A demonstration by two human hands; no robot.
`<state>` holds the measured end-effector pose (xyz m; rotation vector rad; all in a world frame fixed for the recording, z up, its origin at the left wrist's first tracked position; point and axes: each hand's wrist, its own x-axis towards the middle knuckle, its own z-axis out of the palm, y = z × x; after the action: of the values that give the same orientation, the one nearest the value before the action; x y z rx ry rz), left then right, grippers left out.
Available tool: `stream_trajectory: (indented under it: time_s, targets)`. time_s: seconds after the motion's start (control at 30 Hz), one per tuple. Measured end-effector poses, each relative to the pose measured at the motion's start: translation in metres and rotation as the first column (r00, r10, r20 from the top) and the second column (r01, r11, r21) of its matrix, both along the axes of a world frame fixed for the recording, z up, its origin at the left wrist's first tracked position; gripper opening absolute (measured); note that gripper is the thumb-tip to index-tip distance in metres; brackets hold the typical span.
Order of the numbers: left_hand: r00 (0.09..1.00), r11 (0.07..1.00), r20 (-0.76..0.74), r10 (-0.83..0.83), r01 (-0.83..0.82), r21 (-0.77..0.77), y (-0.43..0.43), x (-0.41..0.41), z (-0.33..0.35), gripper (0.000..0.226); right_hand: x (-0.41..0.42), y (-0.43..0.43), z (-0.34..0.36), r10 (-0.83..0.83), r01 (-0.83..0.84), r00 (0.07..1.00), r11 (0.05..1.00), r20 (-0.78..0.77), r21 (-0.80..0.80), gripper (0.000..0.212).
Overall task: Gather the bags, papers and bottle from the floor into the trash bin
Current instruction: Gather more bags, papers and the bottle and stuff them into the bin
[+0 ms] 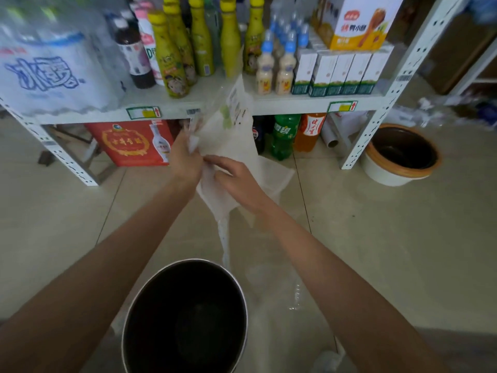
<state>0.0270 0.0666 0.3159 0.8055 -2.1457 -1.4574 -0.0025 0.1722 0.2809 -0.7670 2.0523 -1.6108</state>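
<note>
A bundle of clear plastic bags and white papers point(231, 135) hangs in the air in front of the shelf. My left hand point(185, 157) grips its upper left part. My right hand point(236, 181) pinches the bundle from the right, lower down. A thin strip of plastic dangles from the bundle toward the floor. Below my arms stands a metal trash bin point(236, 281), dark inside. A clear plastic bottle point(295, 294) lies on the tiles to the right of the bin, hard to make out.
A white metal shelf point(317, 103) with drink bottles and cartons stands ahead. Under it sit a red box point(129, 144) and soda bottles point(285, 135). A round white tub with an orange rim point(398, 157) stands right of the shelf post. Crumpled litter point(425, 111) lies behind it.
</note>
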Motion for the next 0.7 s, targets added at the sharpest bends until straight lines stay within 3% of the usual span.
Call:
stream_trajectory:
  time_s: [0.07, 0.17, 0.3, 0.47, 0.6, 0.7]
  targets:
    - [1.0, 0.995, -0.006, 0.022, -0.022, -0.092, -0.006, 0.006, 0.002, 0.054, -0.005, 0.015, -0.012, -0.079, 0.08, 0.996, 0.996, -0.029, 0.038, 0.037]
    - [1.0, 0.981, 0.017, 0.019, -0.015, -0.194, -0.017, 0.005, -0.008, 0.056, -0.013, 0.055, -0.055, -0.223, 0.242, 0.969, 0.936, -0.102, 0.254, 0.036]
    - [0.998, 0.961, 0.052, -0.03, 0.043, -0.272, -0.001, 0.001, -0.036, 0.053, -0.008, 0.118, -0.14, -0.334, 0.367, 0.928, 0.731, -0.167, 0.575, 0.047]
    - [0.981, 0.952, 0.142, -0.133, 0.166, -0.258, 0.042, 0.003, -0.09, 0.052, 0.038, 0.161, -0.229, -0.399, 0.222, 0.917, 0.517, 0.003, 0.827, 0.081]
    - [0.964, 0.935, 0.165, -0.21, 0.247, -0.255, 0.055, 0.006, -0.133, 0.053, 0.068, 0.171, -0.272, -0.469, 0.094, 0.87, 0.463, 0.153, 0.881, 0.092]
    - [0.953, 0.924, 0.18, -0.244, 0.284, -0.256, 0.058, 0.011, -0.153, 0.05, 0.078, 0.168, -0.288, -0.462, 0.112, 0.879, 0.441, 0.118, 0.89, 0.095]
